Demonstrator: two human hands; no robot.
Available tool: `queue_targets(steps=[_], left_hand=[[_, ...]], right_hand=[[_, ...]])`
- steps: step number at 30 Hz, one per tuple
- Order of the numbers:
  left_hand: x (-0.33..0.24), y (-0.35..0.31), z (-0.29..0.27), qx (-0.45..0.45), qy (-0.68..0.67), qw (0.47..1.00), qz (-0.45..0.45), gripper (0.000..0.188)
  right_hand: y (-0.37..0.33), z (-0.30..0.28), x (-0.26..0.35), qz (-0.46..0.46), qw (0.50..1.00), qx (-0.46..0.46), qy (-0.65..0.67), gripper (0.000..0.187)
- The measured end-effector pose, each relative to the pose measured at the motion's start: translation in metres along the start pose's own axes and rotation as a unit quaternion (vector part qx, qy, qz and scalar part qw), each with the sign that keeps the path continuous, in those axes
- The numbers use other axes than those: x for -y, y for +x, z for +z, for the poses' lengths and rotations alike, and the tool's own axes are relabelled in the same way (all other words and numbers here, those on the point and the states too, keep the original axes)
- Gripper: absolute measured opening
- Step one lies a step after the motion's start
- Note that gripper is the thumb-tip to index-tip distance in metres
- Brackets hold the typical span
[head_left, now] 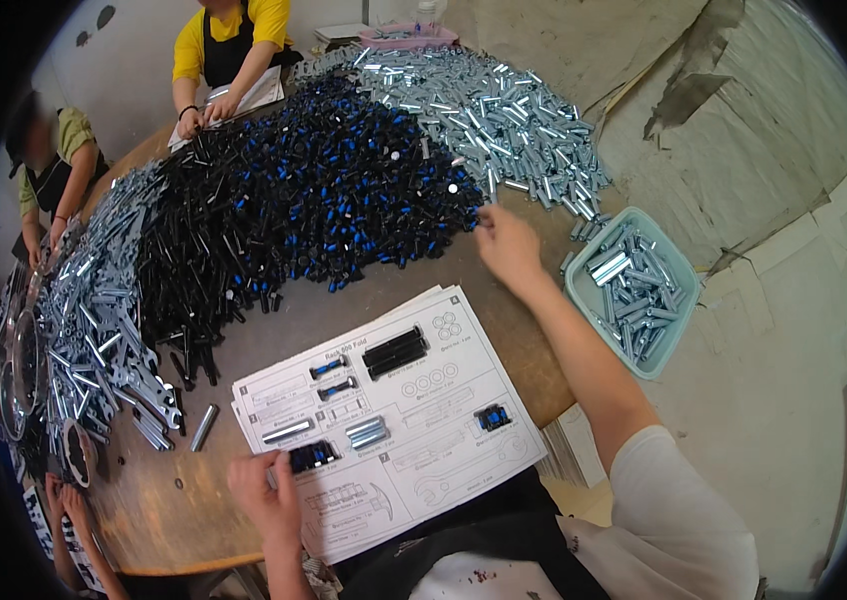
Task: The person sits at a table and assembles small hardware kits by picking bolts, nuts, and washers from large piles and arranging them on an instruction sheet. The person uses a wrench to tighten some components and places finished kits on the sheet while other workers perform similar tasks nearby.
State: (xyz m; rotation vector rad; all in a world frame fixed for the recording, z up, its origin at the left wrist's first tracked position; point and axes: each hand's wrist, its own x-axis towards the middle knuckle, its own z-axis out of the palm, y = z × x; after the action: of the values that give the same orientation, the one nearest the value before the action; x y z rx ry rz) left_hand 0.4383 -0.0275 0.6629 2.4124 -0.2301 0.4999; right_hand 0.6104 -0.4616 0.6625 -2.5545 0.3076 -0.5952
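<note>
A printed parts sheet (464, 425) lies on a stack of papers in front of me, with parts set on its drawings. My left hand (266, 490) is at the sheet's left edge, fingers curled beside a row of black bolts with blue bands (314, 456). Whether it holds anything is hidden. At the right end of a big heap of black-and-blue bolts (344, 190), my right hand (509, 245) has its fingertips pinched together. What is in them is too small to make out. Also on the sheet are long black bolts (394, 352), silver sleeves (367, 432) and a silver tube (288, 431).
Silver sleeves (504, 110) are heaped at the back right. A pale green bin (679, 330) of silver tubes stands right of my forearm. Flat wrenches (104, 300) pile up on the left. Co-workers sit around the table, one in a yellow shirt (274, 25).
</note>
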Motion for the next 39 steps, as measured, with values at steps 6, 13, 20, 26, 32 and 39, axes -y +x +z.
queue_targets(steps=[6, 13, 20, 26, 32, 39], left_hand=[[0.068, -0.034, 0.008, -0.096, -0.144, 0.957, -0.231, 0.017], [0.069, -0.036, 0.004, -0.100, -0.100, 0.956, -0.255, 0.022], [0.065, -0.024, -0.003, -0.141, -0.249, 0.911, -0.296, 0.019], [-0.025, 0.015, 0.027, 0.093, -0.267, 0.952, -0.118, 0.015], [-0.103, 0.031, 0.082, 0.191, -0.080, 0.967, 0.146, 0.025], [-0.093, 0.020, 0.094, 0.188, -0.046, 0.971, 0.140, 0.017]], right_hand=[[0.079, 0.031, -0.042, 0.124, 0.973, 0.077, -0.177, 0.047], [0.073, 0.023, -0.039, 0.077, 0.944, 0.149, -0.286, 0.041], [0.020, 0.004, -0.061, -0.017, 0.993, 0.063, -0.103, 0.028], [-0.111, -0.048, 0.075, -0.120, 0.889, 0.413, 0.157, 0.021], [-0.155, -0.040, 0.074, -0.275, 0.887, 0.361, 0.081, 0.024], [-0.149, -0.058, 0.052, -0.263, 0.898, 0.350, 0.043, 0.020]])
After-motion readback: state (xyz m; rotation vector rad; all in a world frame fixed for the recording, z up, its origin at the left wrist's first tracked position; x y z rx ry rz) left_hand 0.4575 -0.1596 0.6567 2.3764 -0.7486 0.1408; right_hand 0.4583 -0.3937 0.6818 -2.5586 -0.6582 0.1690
